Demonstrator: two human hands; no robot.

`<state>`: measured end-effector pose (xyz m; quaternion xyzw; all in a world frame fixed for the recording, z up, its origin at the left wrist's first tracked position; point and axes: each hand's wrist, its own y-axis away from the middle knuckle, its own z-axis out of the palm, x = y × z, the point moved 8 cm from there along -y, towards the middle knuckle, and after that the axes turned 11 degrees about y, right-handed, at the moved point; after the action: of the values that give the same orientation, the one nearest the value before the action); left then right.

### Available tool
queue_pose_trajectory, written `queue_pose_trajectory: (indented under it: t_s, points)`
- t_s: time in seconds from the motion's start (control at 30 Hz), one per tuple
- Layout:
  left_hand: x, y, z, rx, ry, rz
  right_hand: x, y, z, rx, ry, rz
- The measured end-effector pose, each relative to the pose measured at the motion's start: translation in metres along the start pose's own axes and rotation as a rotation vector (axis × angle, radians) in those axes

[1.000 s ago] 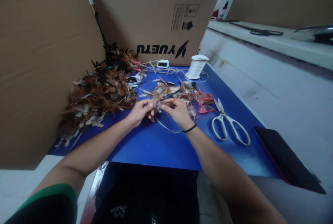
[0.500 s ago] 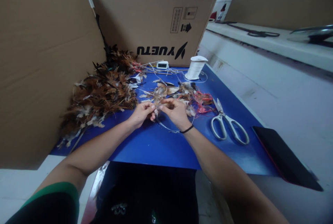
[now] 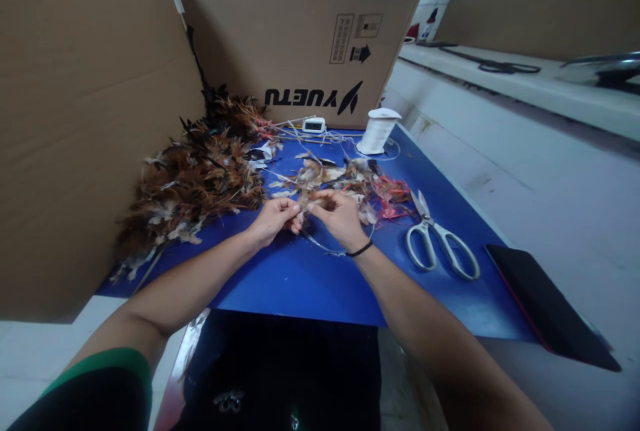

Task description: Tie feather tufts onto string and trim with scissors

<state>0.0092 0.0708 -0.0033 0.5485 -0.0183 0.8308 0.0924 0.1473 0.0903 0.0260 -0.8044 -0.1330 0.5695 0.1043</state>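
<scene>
Both L hand (image 3: 275,221) & R hand (image 3: 343,220) pinch tuft (image 3: 304,197) w/ fingertips (image 3: 295,207), prob. sev. feathers (blurry).

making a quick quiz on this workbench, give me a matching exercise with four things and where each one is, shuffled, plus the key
Things
1. scissors
2. spool
3. dark wristband
4. feather tuft

Places
A. around the wrist of the right hand
B. at the fingers of both the right hand and the left hand
C. lying between the red strands and the black flat object
D. near the far end of the blue table, in front of the cardboard box

Pairs: 1-C, 2-D, 3-A, 4-B
</scene>
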Motion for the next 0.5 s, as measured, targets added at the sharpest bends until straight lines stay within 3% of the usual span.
queue_pose_trajectory:
  t_s: [0.5]
  points:
    - [-0.0021, 0.0003, 0.003, -0.04, -0.076, 0.019, 0.0024, 0.0012, 0.005, -0.036, 0.026, -0.008]
